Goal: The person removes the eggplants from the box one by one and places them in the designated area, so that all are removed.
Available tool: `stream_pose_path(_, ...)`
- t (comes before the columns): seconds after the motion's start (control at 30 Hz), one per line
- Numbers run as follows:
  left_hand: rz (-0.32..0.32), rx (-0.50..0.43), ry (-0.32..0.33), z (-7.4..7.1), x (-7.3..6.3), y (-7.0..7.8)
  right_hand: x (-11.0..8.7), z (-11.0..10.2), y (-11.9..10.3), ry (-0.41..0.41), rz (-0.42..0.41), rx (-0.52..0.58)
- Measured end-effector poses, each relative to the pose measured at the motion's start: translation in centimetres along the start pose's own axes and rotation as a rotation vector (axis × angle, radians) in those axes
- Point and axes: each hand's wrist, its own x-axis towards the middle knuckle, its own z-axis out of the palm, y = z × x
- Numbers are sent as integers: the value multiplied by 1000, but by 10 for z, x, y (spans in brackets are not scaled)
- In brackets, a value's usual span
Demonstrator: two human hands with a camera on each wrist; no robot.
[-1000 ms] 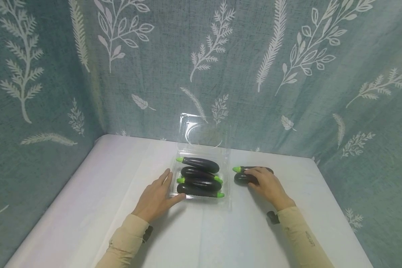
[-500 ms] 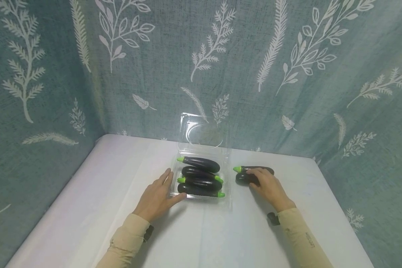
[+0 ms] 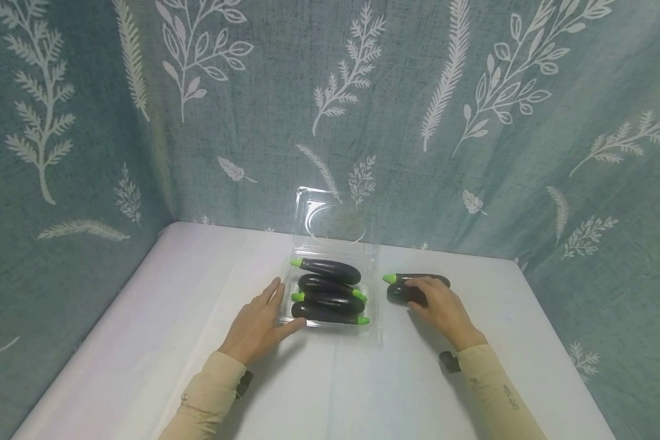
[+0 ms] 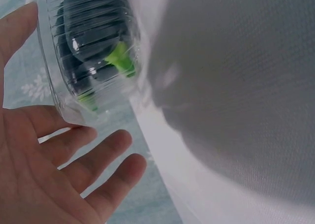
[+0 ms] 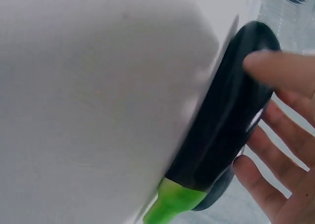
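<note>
Several dark eggplants with green stems, one of them a front eggplant (image 3: 324, 313), lie in a clear plastic clamshell box (image 3: 376, 293) whose lid (image 3: 335, 223) stands raised at the back. My left hand (image 3: 255, 324) is spread at the box's near left corner. In the left wrist view its straight fingers and thumb touch the box rim (image 4: 53, 88). To the right of the box, my right hand (image 3: 442, 308) grips a loose eggplant (image 3: 397, 293), thumb on one side and fingers on the other, as the right wrist view shows. Another eggplant (image 3: 423, 278) lies just behind it.
Everything sits on a white-covered table (image 3: 335, 391). A green-blue curtain (image 3: 275, 122) with white leaf prints rises behind the table and along both sides. The raised lid is close to the back curtain.
</note>
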Motion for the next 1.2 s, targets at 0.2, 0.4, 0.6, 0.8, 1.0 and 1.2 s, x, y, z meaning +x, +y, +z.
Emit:
stream_pose_path(0.2,3,7,1,0,1,0,2,-7,-1,16,21,35)
stream_pose_path(0.4,5,-7,12,0,-1,1,7,-15,-5,63,-8,63)
stream_pose_path(0.6,2,2,9,-1,-1,1,15,-25,-17,91,-39,84)
stream_pose_path(0.8,4,9,10,0,0,-1,24,-35,-35,93,-58,130)
stream_pose_path(1.0,9,12,13,1,0,-1,34,-43,-49,108,-107,155)
stream_pose_path(1.2,12,14,13,1,0,-1,46,-46,-63,71,-112,150)
